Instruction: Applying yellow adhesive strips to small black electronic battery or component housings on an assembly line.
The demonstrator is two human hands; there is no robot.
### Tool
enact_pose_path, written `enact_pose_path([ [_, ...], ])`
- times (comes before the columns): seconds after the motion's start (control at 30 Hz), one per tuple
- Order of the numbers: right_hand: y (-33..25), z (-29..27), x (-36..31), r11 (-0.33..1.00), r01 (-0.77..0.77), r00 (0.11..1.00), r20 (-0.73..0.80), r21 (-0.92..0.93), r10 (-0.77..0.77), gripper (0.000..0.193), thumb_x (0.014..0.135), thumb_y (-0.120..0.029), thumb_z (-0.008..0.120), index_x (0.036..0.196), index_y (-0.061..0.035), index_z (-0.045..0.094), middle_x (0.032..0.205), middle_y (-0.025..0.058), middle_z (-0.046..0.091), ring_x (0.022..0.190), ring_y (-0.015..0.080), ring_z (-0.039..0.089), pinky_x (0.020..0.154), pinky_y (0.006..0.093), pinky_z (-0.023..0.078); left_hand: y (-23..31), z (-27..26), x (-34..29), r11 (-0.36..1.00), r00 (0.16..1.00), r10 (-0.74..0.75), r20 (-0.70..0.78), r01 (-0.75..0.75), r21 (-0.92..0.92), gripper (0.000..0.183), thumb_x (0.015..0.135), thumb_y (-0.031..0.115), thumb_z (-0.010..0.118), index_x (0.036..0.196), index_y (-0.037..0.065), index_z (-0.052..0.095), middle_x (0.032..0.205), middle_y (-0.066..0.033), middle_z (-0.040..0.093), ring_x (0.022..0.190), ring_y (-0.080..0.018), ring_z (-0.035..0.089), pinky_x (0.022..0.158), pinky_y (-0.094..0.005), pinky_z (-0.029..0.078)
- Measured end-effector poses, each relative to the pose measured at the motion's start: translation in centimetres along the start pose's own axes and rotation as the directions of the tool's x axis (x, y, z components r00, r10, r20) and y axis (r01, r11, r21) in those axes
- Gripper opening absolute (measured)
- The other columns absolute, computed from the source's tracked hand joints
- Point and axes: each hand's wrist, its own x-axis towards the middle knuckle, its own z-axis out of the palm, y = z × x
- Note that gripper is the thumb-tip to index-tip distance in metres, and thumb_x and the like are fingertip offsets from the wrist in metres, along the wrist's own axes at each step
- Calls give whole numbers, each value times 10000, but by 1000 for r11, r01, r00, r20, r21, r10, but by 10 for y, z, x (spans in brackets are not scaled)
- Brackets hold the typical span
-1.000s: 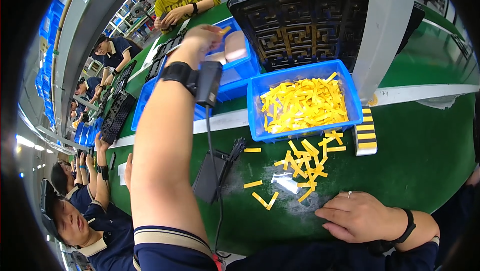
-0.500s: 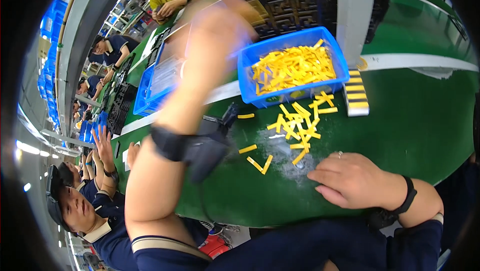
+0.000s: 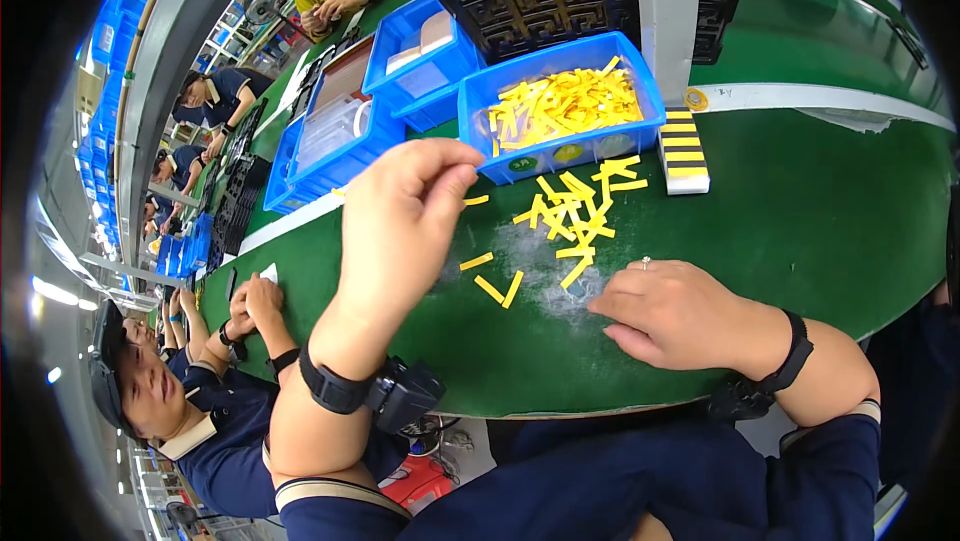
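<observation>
My left hand is raised over the table in front of the blue bins, thumb and fingertips pressed together in a pinch. Whatever it may hold is too small or hidden. My right hand rests on the green tabletop with curled fingers and the thumb under the index finger; I cannot make out anything between them. Between and beyond the hands lies a loose pile of short yellow strips, with a few single strips nearer my left hand. Behind the pile, a blue bin holds many more yellow strips.
A block with yellow and black stripes lies beside the bin, near a grey post. More blue bins stand at the left. A black patterned tray leans behind. A co-worker sits close on my left; others work farther along.
My left hand has come back from above the bins at the left, down toward me, and is now pinched. My right hand stays by the pile. The co-worker's raised hand has lowered.
</observation>
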Motion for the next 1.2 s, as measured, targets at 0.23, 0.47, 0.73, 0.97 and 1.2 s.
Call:
enact_pose_path([
  [0.23,-2,1,5,1000,-9,1000,17,18,8,197,727,-112,643,896,-18,606,774,112,561,737,287,579,665,382,482,-14,15,57,923,839,373,-396,-377,70,117,828,79,590,892,6,656,792,-118,640,719,-171,605,669,-291,479],
  [0.47,1,3,6,1000,29,999,-16,-10,-29,186,714,-100,643,877,-26,593,743,95,535,697,282,557,651,377,474,-20,33,42,972,969,198,-146,-174,157,337,875,262,536,991,-43,622,1047,-223,609,999,-374,564,907,-425,426],
  [0.73,-8,2,-1,1000,0,1000,-4,-4,0,201,723,-99,647,906,-28,604,762,101,557,716,278,572,657,373,481,-7,70,-33,945,946,321,-48,-317,85,171,751,75,646,916,32,630,968,-125,636,968,-313,588,867,-406,455],
  [0.97,-2,4,2,999,27,997,-74,-19,-28,259,696,-85,652,939,-27,584,817,114,554,772,290,567,680,374,483,-15,71,-42,968,966,246,-76,-249,-32,142,745,23,638,887,24,637,928,-116,644,897,-285,613,812,-359,482],
  [1.2,0,0,9,966,-162,976,-179,-204,126,440,664,-51,673,1073,23,531,1112,201,498,1017,360,513,846,400,452,-19,48,-67,994,991,33,128,-46,98,526,736,188,725,1180,-4,519,1206,-201,527,1119,-331,515,929,-375,425],
])
